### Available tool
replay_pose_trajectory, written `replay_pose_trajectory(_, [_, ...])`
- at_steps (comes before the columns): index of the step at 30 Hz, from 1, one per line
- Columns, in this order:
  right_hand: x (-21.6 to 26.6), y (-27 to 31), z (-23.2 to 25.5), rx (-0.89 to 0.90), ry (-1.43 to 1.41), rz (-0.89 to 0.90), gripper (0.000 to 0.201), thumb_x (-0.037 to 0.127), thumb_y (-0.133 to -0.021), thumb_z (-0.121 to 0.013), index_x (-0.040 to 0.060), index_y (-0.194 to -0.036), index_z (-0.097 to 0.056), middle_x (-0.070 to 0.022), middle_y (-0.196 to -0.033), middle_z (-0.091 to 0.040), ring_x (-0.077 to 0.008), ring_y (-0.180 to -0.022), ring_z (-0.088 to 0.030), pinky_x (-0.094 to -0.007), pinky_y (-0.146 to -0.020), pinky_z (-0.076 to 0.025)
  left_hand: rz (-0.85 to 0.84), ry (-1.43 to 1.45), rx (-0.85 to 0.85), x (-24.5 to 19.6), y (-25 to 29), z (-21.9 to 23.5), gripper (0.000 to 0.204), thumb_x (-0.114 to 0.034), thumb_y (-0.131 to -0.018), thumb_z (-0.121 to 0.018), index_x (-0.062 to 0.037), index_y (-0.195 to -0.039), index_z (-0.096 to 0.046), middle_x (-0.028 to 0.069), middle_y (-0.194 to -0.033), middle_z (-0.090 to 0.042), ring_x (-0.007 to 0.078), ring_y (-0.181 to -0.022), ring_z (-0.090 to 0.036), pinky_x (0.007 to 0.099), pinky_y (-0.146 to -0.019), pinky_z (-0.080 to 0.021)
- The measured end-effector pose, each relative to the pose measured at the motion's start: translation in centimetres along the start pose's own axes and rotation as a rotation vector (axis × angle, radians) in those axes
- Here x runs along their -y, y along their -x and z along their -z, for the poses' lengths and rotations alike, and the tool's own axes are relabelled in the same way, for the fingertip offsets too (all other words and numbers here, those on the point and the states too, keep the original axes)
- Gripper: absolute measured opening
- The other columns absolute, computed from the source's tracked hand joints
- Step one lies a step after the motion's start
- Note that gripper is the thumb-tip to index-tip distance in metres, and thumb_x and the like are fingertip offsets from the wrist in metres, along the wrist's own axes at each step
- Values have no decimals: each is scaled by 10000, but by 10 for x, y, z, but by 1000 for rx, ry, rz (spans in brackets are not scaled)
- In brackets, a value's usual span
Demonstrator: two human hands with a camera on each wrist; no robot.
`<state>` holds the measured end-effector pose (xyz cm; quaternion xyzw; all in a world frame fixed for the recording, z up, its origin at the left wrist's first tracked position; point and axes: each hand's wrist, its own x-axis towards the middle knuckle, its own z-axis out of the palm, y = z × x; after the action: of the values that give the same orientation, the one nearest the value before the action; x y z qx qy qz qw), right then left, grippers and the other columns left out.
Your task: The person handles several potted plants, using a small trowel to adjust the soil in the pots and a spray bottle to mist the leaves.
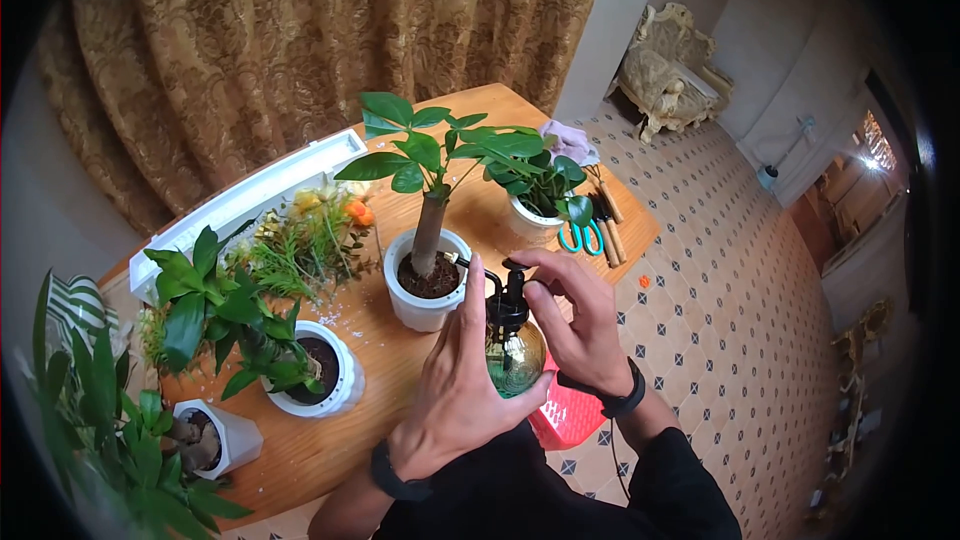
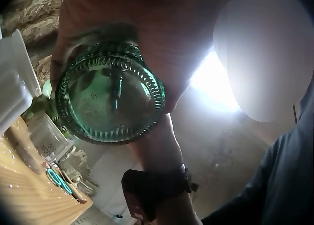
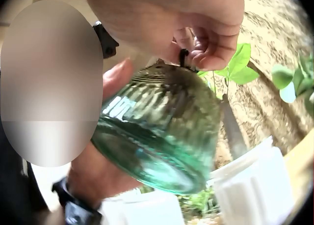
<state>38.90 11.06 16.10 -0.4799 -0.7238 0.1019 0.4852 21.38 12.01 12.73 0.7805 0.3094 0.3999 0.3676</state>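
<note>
My left hand (image 1: 450, 380) grips a green glass spray bottle (image 1: 517, 358) from the side, thumb and fingers around it. The right hand (image 1: 585, 325) pinches the black pump top (image 1: 508, 302). The nozzle points at the soil of a white pot (image 1: 425, 310) holding a thick-stemmed plant (image 1: 428, 225). In the left wrist view the ribbed base of the bottle (image 2: 113, 104) shows below the left hand (image 2: 167, 33). The right wrist view shows the tilted bottle (image 3: 167, 126), with the right hand (image 3: 171, 18) above it and the left hand (image 3: 105, 168) behind.
More potted plants stand at the left, one in a round white pot (image 1: 345, 380). Behind lie cut greenery (image 1: 290, 260) and a long white planter (image 1: 255, 190). At the right are a leafy pot (image 1: 535, 225), teal scissors (image 1: 582, 237), wooden-handled tools (image 1: 612, 240) and a red basket (image 1: 575, 415).
</note>
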Motion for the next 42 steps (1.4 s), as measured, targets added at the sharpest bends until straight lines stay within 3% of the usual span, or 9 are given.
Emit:
replay_pose_trajectory(4, [5, 6, -2, 4, -107, -83, 296, -25, -968, -617, -54, -1262, -620, -158, -1083, -707, -188, -832, -712, -304, -742, -565, -103, -11, -35, -2, -1, 1, 1254, -229, -715, -898, 40, -1613, -65, 340, -1447, -456, 446, -1310, -550, 463, -1070, -476])
replay_pose_trajectory(7, [5, 9, -6, -38, -136, -84, 282, -18, -980, -608, -72, -1257, -609, -158, -1059, -709, -184, -847, -715, -304, -754, -567, -197, -29, -92, -3, -1, 1, 1178, -176, -728, -872, 62, -1609, -127, 311, -1282, -535, 441, -1169, -592, 482, -995, -500])
replay_pose_trajectory(9, [6, 10, -7, -43, -158, -90, 275, -16, -985, -603, -78, -1252, -607, -161, -1050, -709, -183, -845, -714, -302, -757, -565, -142, -30, -17, -3, 1, 2, 1217, -197, -706, -889, 51, -1606, -107, 338, -1513, -396, 461, -1379, -485, 470, -1120, -442])
replay_pose_trajectory(12, [7, 10, -9, -49, -175, -92, 264, -14, -991, -594, -86, -1244, -605, -158, -1014, -709, -178, -827, -708, -296, -752, -559, -190, -32, -74, -4, -2, 2, 1173, -163, -717, -875, 52, -1609, -144, 307, -1289, -539, 438, -1160, -601, 478, -996, -503])
replay_pose_trajectory(22, [-7, 11, -12, -24, -118, -92, 327, 4, -986, -608, -33, -1309, -581, -106, -790, -662, -137, -634, -641, -289, -587, -483, -36, 167, 27, 9, -6, 1, 1179, -189, -738, -878, 31, -1617, -124, 319, -1440, -480, 437, -1315, -542, 452, -1097, -456])
replay_pose_trajectory(24, [-10, 11, -10, 3, -113, -95, 354, 10, -988, -608, -24, -1337, -560, -105, -769, -649, -140, -607, -630, -294, -571, -473, 16, 259, 42, 10, -7, 3, 1217, -161, -698, -902, -14, -1629, -132, 249, -1439, -493, 308, -1332, -537, 408, -1114, -436])
replay_pose_trajectory(27, [-10, 9, -8, 58, -108, -124, 401, 22, -993, -606, -16, -1383, -519, -107, -721, -621, -152, -562, -612, -311, -540, -447, 37, 260, 51, 15, -8, 3, 1182, -142, -698, -889, -18, -1626, -166, 224, -1441, -497, 291, -1320, -534, 392, -1124, -422])
replay_pose_trajectory(35, [-10, 2, -3, 29, -67, -153, 277, 74, -990, -644, -21, -1248, -613, -122, -717, -624, -148, -582, -629, -304, -545, -471, 9, 157, 33, 21, -7, -2, 1137, -144, -688, -877, -20, -1609, -223, 249, -1457, -505, 338, -1309, -573, 417, -1100, -460])
replay_pose_trajectory(42, [-16, -4, -1, 102, 14, -135, 221, 131, -994, -666, -55, -1100, -616, -198, -810, -653, -291, -668, -672, -382, -598, -495, -23, 108, 57, 24, -5, -6, 1156, -192, -689, -886, -24, -1612, -211, 284, -1501, -469, 400, -1368, -526, 434, -1118, -450])
